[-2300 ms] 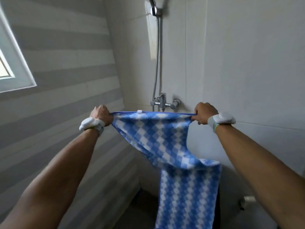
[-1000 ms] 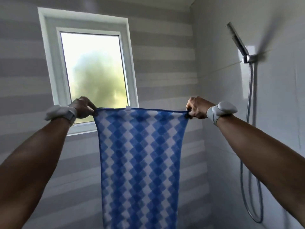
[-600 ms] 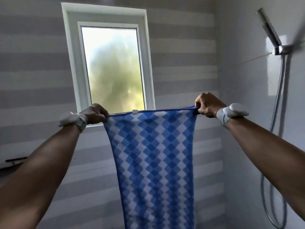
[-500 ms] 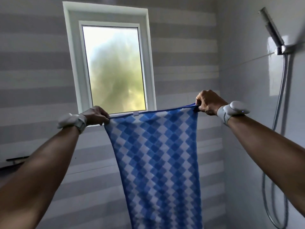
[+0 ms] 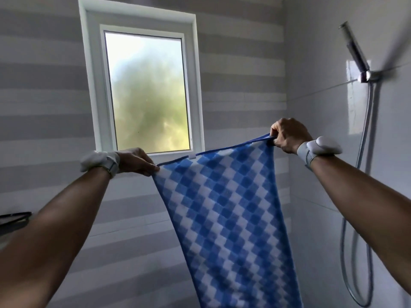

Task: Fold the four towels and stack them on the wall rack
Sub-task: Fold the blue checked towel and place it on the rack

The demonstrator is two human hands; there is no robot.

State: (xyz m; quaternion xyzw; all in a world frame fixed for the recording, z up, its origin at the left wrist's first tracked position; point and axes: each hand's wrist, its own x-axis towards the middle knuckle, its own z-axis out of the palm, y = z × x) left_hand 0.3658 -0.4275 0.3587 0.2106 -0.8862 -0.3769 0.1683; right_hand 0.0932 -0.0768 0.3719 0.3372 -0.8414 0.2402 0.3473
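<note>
towel: blue-and-white checked towel (image 5: 224, 218), held up in the air in front of the person, hanging full length, bottom runs out of frame
towel top edge: stretched taut between both hands, slants up to the right; small white loop tag (image 5: 192, 155) near its middle
left hand: left hand (image 5: 135, 162) pinches the top left corner, fingers curled over the hem, lower than the other hand
right hand: right hand (image 5: 289, 135) grips the top right corner, fingers curled round bunched fabric, raised higher
wrists: light-coloured band on the left wrist (image 5: 100, 162), another on the right wrist (image 5: 320, 148)
arms: both bare, stretched forward and well apart
window: white-framed frosted window (image 5: 146, 90) behind the towel's upper left, blurred green outside
wall: grey and white striped wall (image 5: 240, 74) behind
shower: hand shower (image 5: 353, 47) in its wall holder on the right wall, hose (image 5: 364, 152) hanging below
left edge: dark rack-like bar (image 5: 15, 217) on the wall, partly cut off, can't tell what it is
</note>
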